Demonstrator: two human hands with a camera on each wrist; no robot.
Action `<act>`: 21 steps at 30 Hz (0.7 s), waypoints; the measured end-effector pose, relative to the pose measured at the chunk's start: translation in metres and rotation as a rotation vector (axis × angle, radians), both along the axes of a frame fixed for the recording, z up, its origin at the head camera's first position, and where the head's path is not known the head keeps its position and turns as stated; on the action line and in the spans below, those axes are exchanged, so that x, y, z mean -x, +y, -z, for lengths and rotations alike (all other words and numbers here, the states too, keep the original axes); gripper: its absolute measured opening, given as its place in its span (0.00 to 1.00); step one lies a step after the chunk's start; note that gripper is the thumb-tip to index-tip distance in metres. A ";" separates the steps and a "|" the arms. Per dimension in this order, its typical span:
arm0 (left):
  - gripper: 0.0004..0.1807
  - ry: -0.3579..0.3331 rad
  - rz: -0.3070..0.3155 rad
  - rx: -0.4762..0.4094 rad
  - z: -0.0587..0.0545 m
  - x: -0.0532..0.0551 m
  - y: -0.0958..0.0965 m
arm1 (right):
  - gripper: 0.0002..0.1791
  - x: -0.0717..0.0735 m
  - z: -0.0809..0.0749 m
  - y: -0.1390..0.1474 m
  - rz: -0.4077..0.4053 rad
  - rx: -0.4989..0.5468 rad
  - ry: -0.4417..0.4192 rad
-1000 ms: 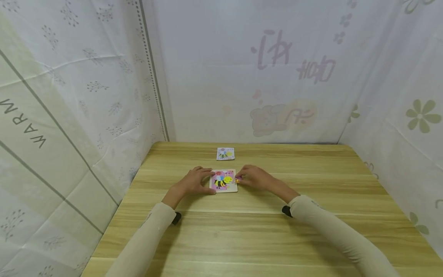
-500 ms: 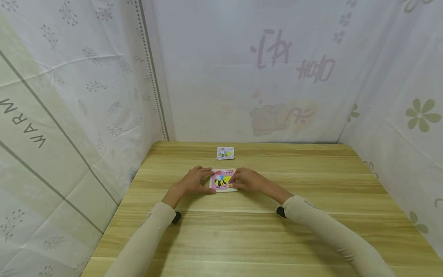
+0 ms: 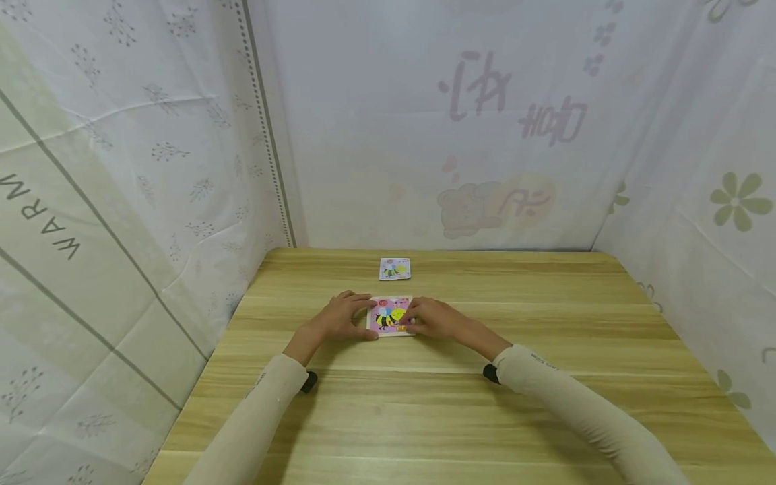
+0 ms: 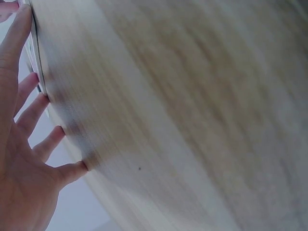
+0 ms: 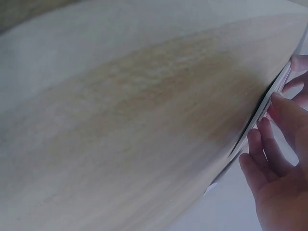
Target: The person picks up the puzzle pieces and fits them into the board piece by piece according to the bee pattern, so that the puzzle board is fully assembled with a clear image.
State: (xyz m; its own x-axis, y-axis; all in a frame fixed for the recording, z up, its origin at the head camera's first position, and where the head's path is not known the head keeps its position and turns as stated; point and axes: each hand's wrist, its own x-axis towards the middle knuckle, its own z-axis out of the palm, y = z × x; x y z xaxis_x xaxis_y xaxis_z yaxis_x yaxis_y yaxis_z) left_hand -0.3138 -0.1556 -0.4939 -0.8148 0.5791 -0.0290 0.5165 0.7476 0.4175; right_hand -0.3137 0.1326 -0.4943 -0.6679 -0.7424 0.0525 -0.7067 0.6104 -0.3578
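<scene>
A small square jigsaw puzzle board point(image 3: 391, 335) with a light rim and a bee picture on pink lies on the table in the head view. My left hand point(image 3: 335, 318) holds its left side, thumb at the near corner and index finger at the far one; in the left wrist view the other fingertips rest on the table. My right hand point(image 3: 440, 318) is over the board's right side, thumb and fingertips pinching a pink puzzle piece point(image 3: 402, 329) with orange on it at the lower right. The fingers partly hide this piece. The right wrist view shows my right thumb point(image 5: 284, 108) at the board's edge.
A picture card point(image 3: 395, 269) with the same bee design lies behind the board, near the table's back edge. The wood-grain table point(image 3: 388, 411) is bordered by patterned curtains point(image 3: 364, 135) at the back and on both sides.
My right hand has moved left from beside the board to over its right side, bringing the piece down into the lower right part. My left hand has stayed in place.
</scene>
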 end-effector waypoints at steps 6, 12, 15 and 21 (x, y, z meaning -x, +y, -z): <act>0.46 0.000 -0.002 -0.002 0.000 0.000 0.000 | 0.10 -0.001 0.000 0.000 -0.014 0.002 0.026; 0.46 0.002 0.000 0.005 -0.001 0.000 0.000 | 0.10 -0.001 0.001 0.000 -0.010 -0.011 0.038; 0.46 0.004 -0.001 0.008 0.000 0.000 0.000 | 0.10 -0.001 0.003 -0.002 -0.008 -0.036 0.062; 0.46 -0.014 -0.007 -0.005 0.000 -0.001 -0.001 | 0.10 -0.002 0.003 -0.005 0.012 -0.063 0.072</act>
